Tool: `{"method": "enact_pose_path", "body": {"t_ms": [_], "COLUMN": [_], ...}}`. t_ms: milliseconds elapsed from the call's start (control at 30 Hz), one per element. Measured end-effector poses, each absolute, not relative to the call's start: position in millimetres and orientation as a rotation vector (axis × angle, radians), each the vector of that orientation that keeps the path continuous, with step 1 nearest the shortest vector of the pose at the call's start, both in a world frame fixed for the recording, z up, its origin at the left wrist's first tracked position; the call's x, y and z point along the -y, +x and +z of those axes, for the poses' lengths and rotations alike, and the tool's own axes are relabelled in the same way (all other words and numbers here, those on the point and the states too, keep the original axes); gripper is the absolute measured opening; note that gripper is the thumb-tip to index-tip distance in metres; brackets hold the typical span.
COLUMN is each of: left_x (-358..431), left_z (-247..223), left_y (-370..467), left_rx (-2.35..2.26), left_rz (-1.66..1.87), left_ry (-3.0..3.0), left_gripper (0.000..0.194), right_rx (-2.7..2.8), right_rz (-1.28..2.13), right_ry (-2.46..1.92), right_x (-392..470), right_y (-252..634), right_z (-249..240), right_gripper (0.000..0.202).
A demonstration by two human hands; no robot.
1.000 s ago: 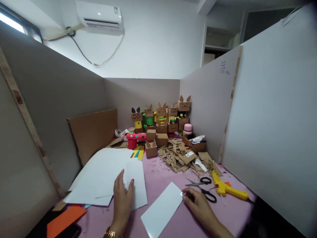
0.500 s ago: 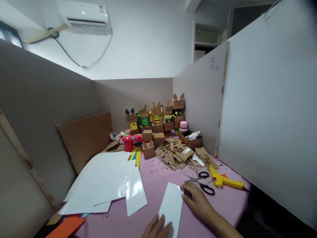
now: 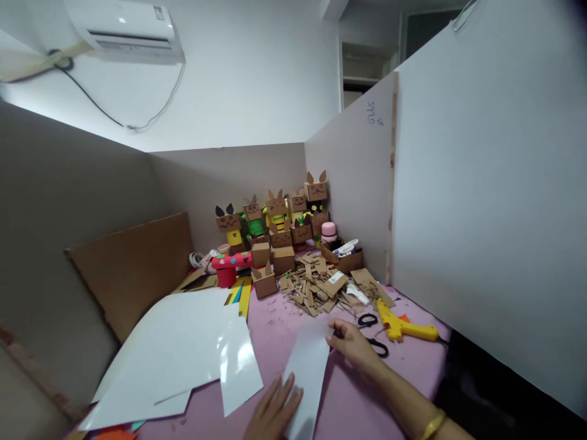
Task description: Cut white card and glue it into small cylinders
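A white paper strip (image 3: 308, 360) lies at the front of the pink table, its far end looking slightly raised. My left hand (image 3: 274, 408) rests on the strip's near left part, fingers spread. At the strip's far right edge, my right hand (image 3: 351, 345) pinches the paper between thumb and fingers; a small dark thing shows partly under those fingers, too hidden to name. Black-handled scissors (image 3: 378, 348) lie just beyond my right hand, their blades partly covered. To the left are large glossy white sheets (image 3: 178, 348).
A yellow glue gun (image 3: 408, 327) lies at the right. Cardboard scraps (image 3: 314, 287) are heaped mid-table, before several cardboard animal figures (image 3: 277, 205). A red spotted paper piece (image 3: 226, 275) stands left of small boxes (image 3: 265, 284). Grey partitions (image 3: 353, 183) enclose the table.
My right hand has taken hold of the strip's edge and the far end has lifted a little. The view has turned right, and a yellow bracelet now shows on my right wrist.
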State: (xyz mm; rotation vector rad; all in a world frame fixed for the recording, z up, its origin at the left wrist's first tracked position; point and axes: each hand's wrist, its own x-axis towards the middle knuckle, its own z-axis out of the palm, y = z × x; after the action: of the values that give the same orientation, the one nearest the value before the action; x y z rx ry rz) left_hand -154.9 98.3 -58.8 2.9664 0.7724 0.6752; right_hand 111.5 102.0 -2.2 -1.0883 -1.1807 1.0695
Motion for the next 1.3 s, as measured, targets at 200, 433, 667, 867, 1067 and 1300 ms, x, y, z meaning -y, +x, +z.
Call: {"method": "enact_pose_path", "body": {"t_ms": [200, 433, 667, 867, 1067, 1300], "left_x": [-101, -102, -124, -131, -129, -123], "left_z": [-7, 47, 27, 6, 15, 17], "left_y": [-147, -96, -73, -77, -76, -75], "left_rx": [-0.850, -0.820, -0.900, -0.986, -0.980, -0.853], "left_rz": [1.146, 1.019, 0.972, 0.903, 1.007, 1.045], "left_ry": [3.025, 2.355, 1.471, 1.314, 1.259, 1.333], "left_gripper": [0.054, 0.020, 0.044, 0.043, 0.032, 0.028], "right_rx": [1.055, 1.022, 1.057, 1.279, 1.421, 1.478], "right_rz": [1.292, 1.293, 1.099, 0.918, 0.783, 0.792], "right_ry": [-0.997, -0.954, -0.911, -0.903, -0.960, -1.003], "right_x": [-136, -158, -145, -122, -113, -122], "right_y": [113, 101, 92, 88, 87, 90], "right_z": [4, 8, 5, 14, 17, 6], "right_gripper": [0.030, 0.040, 0.044, 0.022, 0.022, 0.022]}}
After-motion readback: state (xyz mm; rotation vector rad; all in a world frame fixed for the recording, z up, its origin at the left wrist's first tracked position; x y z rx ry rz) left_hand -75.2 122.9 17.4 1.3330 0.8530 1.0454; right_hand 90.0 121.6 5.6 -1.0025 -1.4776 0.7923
